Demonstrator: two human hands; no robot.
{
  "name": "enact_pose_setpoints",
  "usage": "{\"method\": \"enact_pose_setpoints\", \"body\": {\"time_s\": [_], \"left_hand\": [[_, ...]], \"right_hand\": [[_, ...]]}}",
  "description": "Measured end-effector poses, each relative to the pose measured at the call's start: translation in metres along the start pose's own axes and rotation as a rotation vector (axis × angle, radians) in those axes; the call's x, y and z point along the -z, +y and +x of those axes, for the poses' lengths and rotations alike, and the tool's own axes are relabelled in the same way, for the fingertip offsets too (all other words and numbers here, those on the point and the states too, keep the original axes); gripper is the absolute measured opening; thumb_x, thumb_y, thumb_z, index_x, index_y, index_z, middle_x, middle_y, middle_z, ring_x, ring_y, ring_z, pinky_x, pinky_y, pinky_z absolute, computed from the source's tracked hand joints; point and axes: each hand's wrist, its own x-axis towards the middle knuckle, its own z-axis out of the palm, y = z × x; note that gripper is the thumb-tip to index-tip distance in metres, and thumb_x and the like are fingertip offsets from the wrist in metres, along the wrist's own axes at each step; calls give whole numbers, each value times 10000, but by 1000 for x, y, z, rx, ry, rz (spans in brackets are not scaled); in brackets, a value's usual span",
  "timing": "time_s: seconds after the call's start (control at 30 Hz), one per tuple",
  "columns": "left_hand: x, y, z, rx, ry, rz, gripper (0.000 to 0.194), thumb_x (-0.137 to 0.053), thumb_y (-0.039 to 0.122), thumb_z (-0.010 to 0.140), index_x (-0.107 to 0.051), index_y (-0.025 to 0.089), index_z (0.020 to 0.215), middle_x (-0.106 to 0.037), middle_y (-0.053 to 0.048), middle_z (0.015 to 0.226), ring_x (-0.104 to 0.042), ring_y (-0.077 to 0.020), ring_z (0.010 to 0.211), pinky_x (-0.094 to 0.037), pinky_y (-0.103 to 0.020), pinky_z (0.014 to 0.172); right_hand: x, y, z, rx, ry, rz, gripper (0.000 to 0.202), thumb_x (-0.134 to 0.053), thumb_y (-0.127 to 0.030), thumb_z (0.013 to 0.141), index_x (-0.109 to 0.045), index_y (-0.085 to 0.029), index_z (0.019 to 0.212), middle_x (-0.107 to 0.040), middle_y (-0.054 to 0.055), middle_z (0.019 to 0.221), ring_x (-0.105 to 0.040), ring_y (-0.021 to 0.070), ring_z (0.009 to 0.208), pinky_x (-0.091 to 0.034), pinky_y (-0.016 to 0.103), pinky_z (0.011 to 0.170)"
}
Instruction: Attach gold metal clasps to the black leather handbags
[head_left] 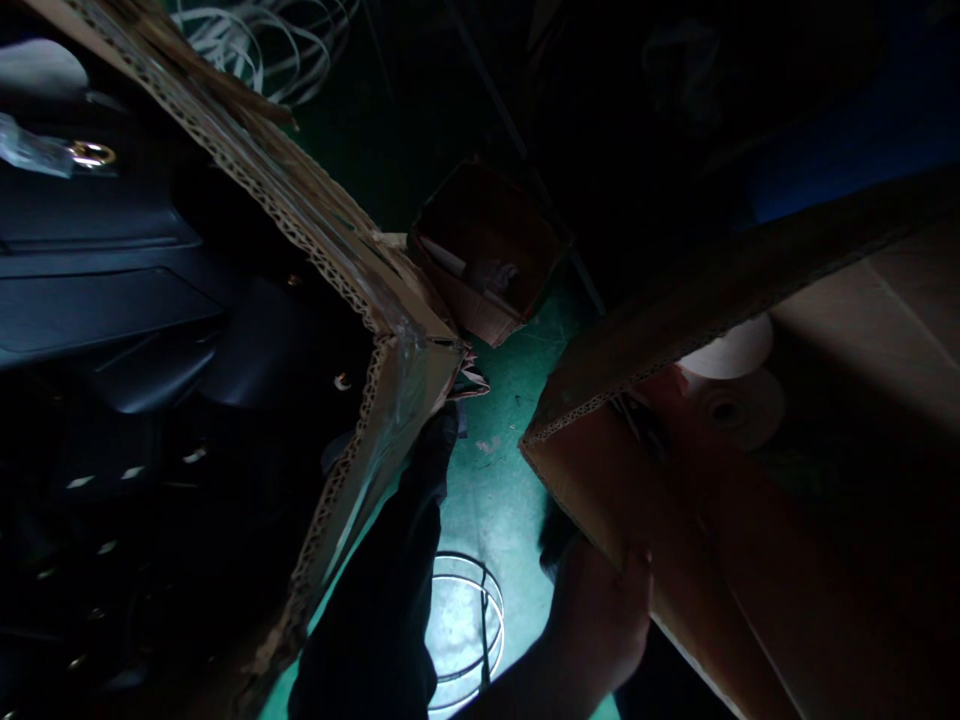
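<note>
My left hand [604, 610] reaches in from the bottom centre. Its fingers are closed over the near upper edge of a large open cardboard box [581, 505] on the right. Inside that box, pale rolls [739, 405] lie near the far wall, beside something reddish that is too dark to make out. My right hand does not show. To the left stands another open cardboard box [401, 375], its worn rim patched with clear tape. It holds black leather-like bags [97, 300] with shiny metal fittings; one gold fitting [91, 153] is partly covered by clear wrapping.
A smaller open carton [487, 315] sits on the green floor [499, 470] between the large boxes. Loose white strapping [259, 45] is coiled at the upper left. Beside my dark-trousered leg [382, 590] is a round wire frame [469, 580]. Something blue [847, 150] stands in shadow.
</note>
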Motion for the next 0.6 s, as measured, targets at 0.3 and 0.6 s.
{"method": "enact_pose_setpoints", "body": {"time_s": [0.3,0.6], "left_hand": [[-5,-6,7,-92,-14,-27,426,-550,428,956,-741,126,1187,-727,-176,1279,-641,-331,1267,-487,-382,1100],[-1,-11,13,-158,-29,-24,355,-562,356,948,-735,126,1155,-749,-162,1223,-653,-315,1236,-467,-405,1090]], "right_hand": [[44,4,-30,112,-20,-113,230,-626,-301,911,-770,-155,1015,-746,168,1099,-675,329,1117,-484,404,904],[82,7,-81,52,100,137,449,-610,-364,836,-698,-237,1257,-757,70,1102,-696,245,961,-514,303,800]]}}
